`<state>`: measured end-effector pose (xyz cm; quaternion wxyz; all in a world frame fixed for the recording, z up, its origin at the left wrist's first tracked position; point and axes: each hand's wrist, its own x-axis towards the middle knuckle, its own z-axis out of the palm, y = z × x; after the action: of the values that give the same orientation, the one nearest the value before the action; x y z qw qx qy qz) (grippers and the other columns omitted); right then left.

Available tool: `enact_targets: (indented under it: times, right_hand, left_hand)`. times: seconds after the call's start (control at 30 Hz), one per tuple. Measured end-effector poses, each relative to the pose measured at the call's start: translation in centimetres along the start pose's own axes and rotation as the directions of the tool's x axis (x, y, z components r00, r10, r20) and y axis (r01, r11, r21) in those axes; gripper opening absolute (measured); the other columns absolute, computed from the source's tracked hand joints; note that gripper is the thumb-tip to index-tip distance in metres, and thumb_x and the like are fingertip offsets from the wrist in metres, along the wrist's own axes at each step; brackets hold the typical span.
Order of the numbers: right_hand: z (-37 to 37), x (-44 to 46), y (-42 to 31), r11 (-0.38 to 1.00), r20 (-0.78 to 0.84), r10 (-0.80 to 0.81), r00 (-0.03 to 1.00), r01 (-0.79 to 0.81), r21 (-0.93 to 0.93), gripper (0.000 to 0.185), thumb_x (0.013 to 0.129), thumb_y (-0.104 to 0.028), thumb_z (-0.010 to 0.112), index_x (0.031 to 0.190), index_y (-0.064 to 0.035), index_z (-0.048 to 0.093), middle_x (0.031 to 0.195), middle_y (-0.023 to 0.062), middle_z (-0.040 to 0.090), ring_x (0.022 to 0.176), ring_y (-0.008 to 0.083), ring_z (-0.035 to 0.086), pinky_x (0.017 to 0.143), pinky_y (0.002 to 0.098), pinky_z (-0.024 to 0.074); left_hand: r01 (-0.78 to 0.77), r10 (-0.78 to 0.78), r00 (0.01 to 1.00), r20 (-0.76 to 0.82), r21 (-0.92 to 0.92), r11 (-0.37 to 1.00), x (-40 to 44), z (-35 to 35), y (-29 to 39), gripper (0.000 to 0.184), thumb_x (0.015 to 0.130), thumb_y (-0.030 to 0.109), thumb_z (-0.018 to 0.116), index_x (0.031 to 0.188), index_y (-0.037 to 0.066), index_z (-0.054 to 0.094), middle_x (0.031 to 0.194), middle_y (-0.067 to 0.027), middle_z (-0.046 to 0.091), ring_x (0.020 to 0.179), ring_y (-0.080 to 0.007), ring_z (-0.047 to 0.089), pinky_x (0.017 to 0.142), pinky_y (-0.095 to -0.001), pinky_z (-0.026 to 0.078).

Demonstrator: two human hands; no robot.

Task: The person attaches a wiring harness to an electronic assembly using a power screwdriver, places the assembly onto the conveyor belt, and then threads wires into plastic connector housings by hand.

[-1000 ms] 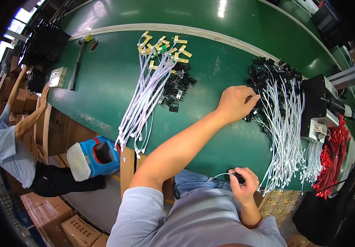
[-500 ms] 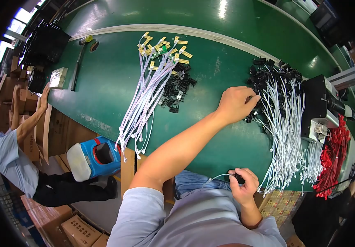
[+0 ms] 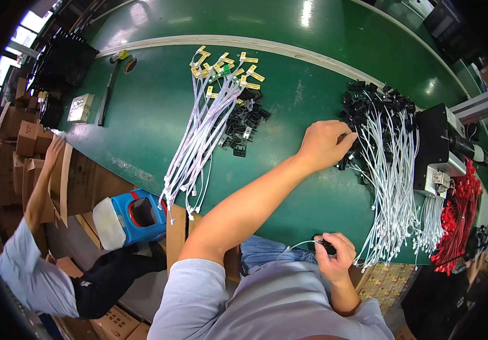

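My left hand (image 3: 327, 144) is stretched out over the green table (image 3: 289, 198), fingers curled together at the left edge of a heap of black plastic housings (image 3: 368, 93). Whatever its fingertips pinch is hidden. White cables (image 3: 388, 181) with small white end plugs fan down from that heap. Close to my body, my right hand (image 3: 337, 256) is closed around a small black plastic housing (image 3: 328, 246). From it a thin white cable (image 3: 300, 243) curves left over my lap.
Yellow-tipped cables (image 3: 195, 136) lie beside loose black parts (image 3: 244, 127). A black machine (image 3: 433, 147) and red cables (image 3: 458, 215) are at right. A hammer-like tool (image 3: 108, 90) lies at upper left. A co-worker (image 3: 34, 266) bends near a blue bin (image 3: 145, 215).
The co-worker at left has bent lower, a hand moving down from the small box to the table's edge. Both my hands have stayed almost still.
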<state>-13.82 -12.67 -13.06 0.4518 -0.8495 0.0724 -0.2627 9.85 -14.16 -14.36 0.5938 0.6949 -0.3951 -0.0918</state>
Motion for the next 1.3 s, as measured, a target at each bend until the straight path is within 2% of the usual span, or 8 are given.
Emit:
enact_targets:
  times: [0.43, 0.53, 0.6, 0.7, 0.83, 0.93, 1.2, 1.3]
  right_hand:
    - [0.0, -0.1, 0.1, 1.0, -0.01, -0.008, 1.0, 0.008, -0.011, 0.024, 0.073, 0.003, 0.066, 0.096, 0.0017, 0.057, 0.073, 0.014, 0.065, 0.061, 0.021, 0.062, 0.058, 0.0283, 0.0497]
    - [0.0, -0.5, 0.2, 0.999, 0.028, -0.031, 0.999, 0.032, -0.042, 0.033, 0.075, 0.002, 0.066, 0.105, 0.0025, 0.053, 0.075, 0.0143, 0.065, 0.064, 0.0191, 0.063, 0.061, 0.0277, 0.0504]
    - [0.5, -1.5, 0.2, 0.987, -0.056, 0.148, 0.987, -0.143, 0.077, 0.042, 0.078, 0.002, 0.066, 0.114, 0.0029, 0.046, 0.078, 0.0139, 0.066, 0.068, 0.0172, 0.063, 0.065, 0.027, 0.051]
    - [0.5, -2.3, 0.8, 0.99, -0.062, 0.13, 0.99, -0.126, 0.057, 0.046, 0.08, 0.002, 0.065, 0.119, 0.0024, 0.04, 0.083, 0.0144, 0.066, 0.071, 0.0156, 0.063, 0.069, 0.0267, 0.0513]
    - [0.7, -1.9, 0.7, 0.991, -0.125, 0.121, 0.985, -0.113, 0.072, 0.04, 0.078, 0.003, 0.065, 0.113, 0.0019, 0.046, 0.082, 0.0137, 0.067, 0.069, 0.0158, 0.064, 0.065, 0.0259, 0.0507]
    - [0.2, -0.7, 0.1, 0.998, -0.064, 0.057, 0.996, -0.058, -0.015, 0.028, 0.074, 0.004, 0.068, 0.099, 0.0002, 0.057, 0.077, 0.0104, 0.068, 0.063, 0.0174, 0.063, 0.057, 0.0253, 0.0483]
    - [-0.3, -0.3, -0.2, 0.997, -0.022, -0.035, 0.999, 0.034, -0.069, 0.035, 0.071, 0.002, 0.071, 0.105, 0.0012, 0.059, 0.078, 0.0118, 0.068, 0.064, 0.0204, 0.065, 0.059, 0.0285, 0.0503]
    - [0.3, -1.0, -0.1, 0.999, -0.12, 0.021, 0.993, -0.024, -0.025, 0.042, 0.071, 0.001, 0.072, 0.11, 0.001, 0.056, 0.078, 0.012, 0.068, 0.067, 0.0212, 0.066, 0.062, 0.0289, 0.0516]
  left_hand:
    - [0.018, -0.018, 1.0, 0.012, -0.005, 1.0, 0.0, 0.0, 0.0, 0.016, 0.08, 0.016, 0.065, 0.078, -0.001, 0.066, 0.07, -0.0106, 0.063, 0.056, -0.0192, 0.057, 0.052, -0.0307, 0.044]
    - [0.02, -0.02, 1.0, 0.008, -0.007, 1.0, 0.0, 0.0, 0.1, 0.016, 0.08, 0.016, 0.065, 0.078, 0.0, 0.066, 0.07, -0.0108, 0.063, 0.056, -0.0191, 0.057, 0.052, -0.0306, 0.044]
    - [0.017, -0.017, 1.0, 0.007, -0.005, 1.0, 0.0, 0.0, 0.1, 0.016, 0.08, 0.016, 0.065, 0.077, 0.0, 0.066, 0.069, -0.0109, 0.062, 0.056, -0.019, 0.057, 0.052, -0.0305, 0.044]
    - [0.011, -0.011, 1.0, 0.012, -0.001, 1.0, 0.0, 0.1, 0.0, 0.017, 0.08, 0.016, 0.066, 0.077, -0.001, 0.066, 0.069, -0.011, 0.062, 0.055, -0.0188, 0.057, 0.052, -0.0303, 0.044]
    - [-0.004, 0.003, 1.0, 0.021, 0.02, 1.0, 0.1, 0.0, 0.1, 0.017, 0.08, 0.016, 0.066, 0.077, -0.001, 0.066, 0.069, -0.0109, 0.062, 0.055, -0.0183, 0.056, 0.052, -0.0302, 0.044]
    - [0.008, -0.008, 1.0, 0.012, 0.032, 0.999, 0.0, 0.0, 0.3, 0.018, 0.08, 0.016, 0.066, 0.077, -0.002, 0.066, 0.066, -0.0105, 0.062, 0.054, -0.0159, 0.055, 0.052, -0.0289, 0.043]
    - [0.054, -0.055, 0.998, 0.03, 0.046, 0.997, -0.1, 0.1, 0.3, 0.021, 0.083, 0.019, 0.066, 0.082, -0.001, 0.067, 0.062, -0.0053, 0.061, 0.057, -0.0084, 0.051, 0.053, -0.0252, 0.042]
    - [0.052, -0.054, 0.998, 0.028, 0.05, 0.997, -0.2, 0.1, 0.5, 0.022, 0.083, 0.02, 0.066, 0.082, -0.001, 0.067, 0.062, -0.0052, 0.061, 0.057, -0.0085, 0.051, 0.053, -0.0249, 0.042]
